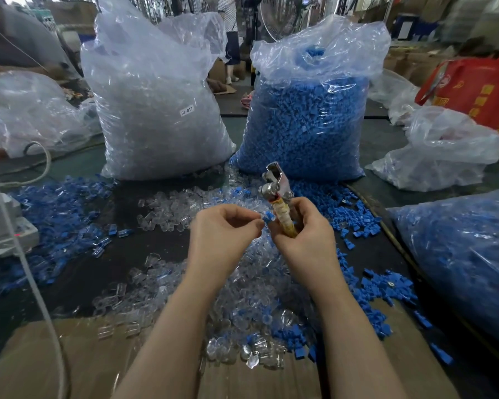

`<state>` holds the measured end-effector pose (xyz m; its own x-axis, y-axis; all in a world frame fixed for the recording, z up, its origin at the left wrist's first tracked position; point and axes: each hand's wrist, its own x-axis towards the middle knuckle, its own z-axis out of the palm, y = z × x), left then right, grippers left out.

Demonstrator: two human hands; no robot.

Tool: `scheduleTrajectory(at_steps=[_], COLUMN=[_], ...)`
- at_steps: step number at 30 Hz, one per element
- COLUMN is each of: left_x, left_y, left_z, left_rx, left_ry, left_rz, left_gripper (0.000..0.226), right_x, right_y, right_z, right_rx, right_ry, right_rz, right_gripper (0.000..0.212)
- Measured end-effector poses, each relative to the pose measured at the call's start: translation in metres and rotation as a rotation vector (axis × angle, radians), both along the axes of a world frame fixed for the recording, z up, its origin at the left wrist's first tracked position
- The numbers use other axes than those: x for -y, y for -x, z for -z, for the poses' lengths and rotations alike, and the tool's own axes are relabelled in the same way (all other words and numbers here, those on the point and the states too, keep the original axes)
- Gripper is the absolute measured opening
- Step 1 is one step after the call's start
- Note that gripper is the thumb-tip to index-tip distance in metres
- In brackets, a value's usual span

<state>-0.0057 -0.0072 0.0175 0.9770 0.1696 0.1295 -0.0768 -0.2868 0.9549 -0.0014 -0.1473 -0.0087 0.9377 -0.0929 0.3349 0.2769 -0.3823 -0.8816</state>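
Behind the hands, bag of clear parts, bag of blue parts

Dark table — blue-parts bag upright; clear-parts bag just left of it; loose clear pieces and loose blue pieces in front of it.

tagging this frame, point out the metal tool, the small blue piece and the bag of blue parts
metal tool [273,184]: head view, its shiny head
small blue piece [268,217]: head view, its blue body
bag of blue parts [306,125]: head view, its filled front
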Motion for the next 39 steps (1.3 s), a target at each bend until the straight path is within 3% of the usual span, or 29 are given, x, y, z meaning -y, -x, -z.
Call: scheduleTrajectory(at_steps=[7, 20, 27, 39], left_x=[0.005, 0.003, -0.006, -0.008], left_y=[0.002, 0.000, -0.004, -0.007], left_z=[0.001, 0.007, 0.009, 0.011], left_rx=[0.085, 0.058, 0.077, 0.200], left_ry=[-0.113, -0.001, 0.402, 0.448], left_rz=[0.020, -0.014, 0.020, 0.062], left_gripper=[0.020, 0.009, 0.008, 0.011], right_x=[0.002, 0.005, 0.019, 0.013], right_y=[-0.002, -0.001, -0.001, 0.005], right_z=[0.001, 0.003, 0.002, -0.004], right_rx=[-0.007, -0.001, -0.114, -0.144], right_ry=[0.015, -0.051, 0.161, 0.198], right_rz=[0.006, -0.099, -0.133, -0.229], right_gripper=[0.022, 0.014, 0.013, 0.022])
